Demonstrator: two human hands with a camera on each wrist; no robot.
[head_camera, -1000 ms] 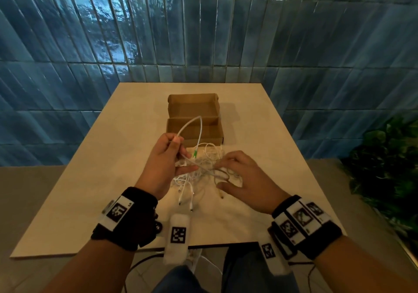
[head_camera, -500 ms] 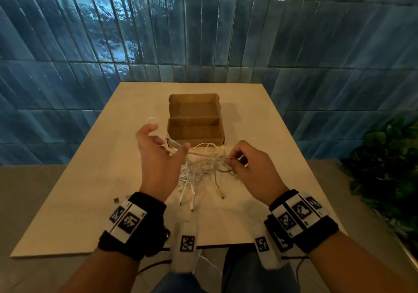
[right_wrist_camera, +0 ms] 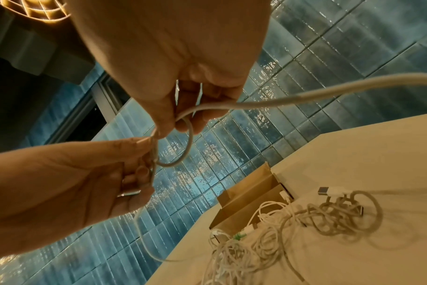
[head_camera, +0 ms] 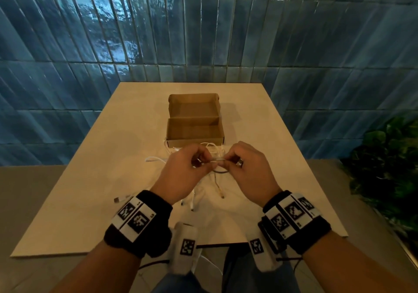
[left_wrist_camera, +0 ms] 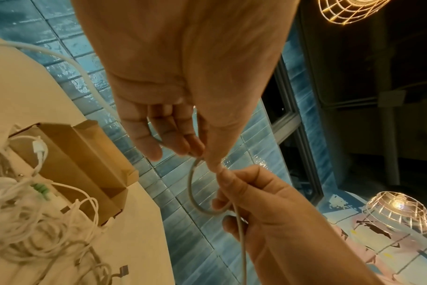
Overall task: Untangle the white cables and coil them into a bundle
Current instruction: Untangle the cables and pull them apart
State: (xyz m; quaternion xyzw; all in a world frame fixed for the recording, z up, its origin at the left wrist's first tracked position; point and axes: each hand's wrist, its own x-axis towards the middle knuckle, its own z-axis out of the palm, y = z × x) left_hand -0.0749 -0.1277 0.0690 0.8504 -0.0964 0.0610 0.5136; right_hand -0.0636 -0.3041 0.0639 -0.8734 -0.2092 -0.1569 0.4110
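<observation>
Both hands (head_camera: 218,168) pinching looped white cable (left_wrist_camera: 192,190), seemingly taut.

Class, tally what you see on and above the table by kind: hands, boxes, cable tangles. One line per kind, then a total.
Hands: 2, left hand and right hand, both pinching one cable
Boxes: 1, box
Cable tangles: 1, tangle
Total: 4

Blue-tiled café corner, wicker lamps (left_wrist_camera: 397,210)

No readable text; wristbands (head_camera: 138,219) bear only coded square markers.
</observation>
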